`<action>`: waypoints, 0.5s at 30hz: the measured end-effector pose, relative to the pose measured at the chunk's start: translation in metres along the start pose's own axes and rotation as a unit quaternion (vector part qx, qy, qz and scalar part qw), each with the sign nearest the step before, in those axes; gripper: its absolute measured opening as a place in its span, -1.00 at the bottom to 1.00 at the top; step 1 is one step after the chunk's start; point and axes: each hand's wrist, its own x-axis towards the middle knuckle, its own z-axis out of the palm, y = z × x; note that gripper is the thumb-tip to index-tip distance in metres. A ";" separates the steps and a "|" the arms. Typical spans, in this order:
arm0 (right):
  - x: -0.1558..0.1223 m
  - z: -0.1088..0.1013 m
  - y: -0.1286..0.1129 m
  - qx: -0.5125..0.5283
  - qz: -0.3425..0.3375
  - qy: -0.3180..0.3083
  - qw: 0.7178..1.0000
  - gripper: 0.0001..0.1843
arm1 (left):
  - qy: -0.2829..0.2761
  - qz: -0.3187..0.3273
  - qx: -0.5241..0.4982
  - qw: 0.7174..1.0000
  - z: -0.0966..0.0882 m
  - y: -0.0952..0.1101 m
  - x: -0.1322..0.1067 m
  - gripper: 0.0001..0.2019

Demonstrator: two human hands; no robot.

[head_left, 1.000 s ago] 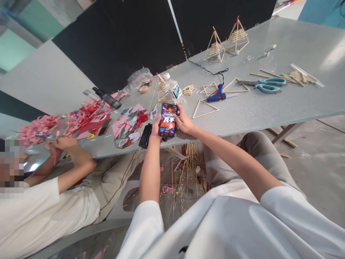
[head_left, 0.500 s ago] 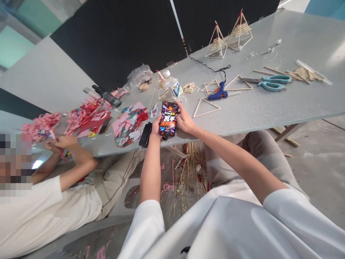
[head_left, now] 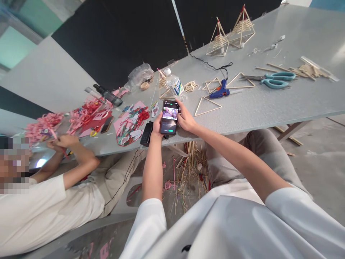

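Both of my hands hold a smartphone (head_left: 169,120) upright over the table's front edge. Its screen is lit, with a picture in the upper half and a dark panel with a small green button below. My left hand (head_left: 157,125) wraps the phone's left edge. On the right edge, my right hand (head_left: 185,117) grips it with the thumb at the screen. Just behind the phone stands a clear plastic bottle (head_left: 174,82) with a white cap. A black case-like object (head_left: 146,133) lies beside my left hand. A stick triangle (head_left: 207,106) lies right of my right hand.
On the grey table (head_left: 269,108) lie a blue glue gun (head_left: 221,90), scissors (head_left: 277,79) and a pile of sticks (head_left: 309,70). Two stick pyramids (head_left: 219,40) stand at the back. To the left, a co-worker's hands (head_left: 64,141) handle pink ribbon near red and pink scraps (head_left: 88,117).
The phone's screen has switched from a bright full-screen graphic to a darker page with a smaller picture. My hands keep the same grip, and the view has shifted slightly.
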 end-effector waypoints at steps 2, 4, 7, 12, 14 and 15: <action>0.000 0.000 0.000 0.001 0.005 -0.004 1.000 -0.20 | 0.000 0.005 0.003 1.000 0.000 0.000 0.000 -0.50; -0.001 0.001 0.001 0.006 0.006 -0.005 1.000 -0.20 | -0.001 0.009 0.008 1.000 0.000 0.000 0.000 -0.50; -0.001 0.001 0.000 0.009 0.002 0.001 1.000 -0.23 | -0.001 0.006 0.009 1.000 0.000 0.001 -0.001 -0.50; -0.003 -0.001 -0.006 0.014 0.015 0.000 1.000 -0.22 | -0.007 0.008 0.009 1.000 -0.003 0.001 0.000 -0.50; -0.003 -0.001 -0.007 0.016 0.017 -0.019 1.000 -0.19 | -0.011 0.017 0.013 1.000 -0.005 0.000 0.000 -0.49; -0.003 -0.001 -0.007 0.016 0.013 -0.033 0.999 -0.18 | -0.011 0.020 0.015 1.000 -0.005 0.000 0.001 -0.50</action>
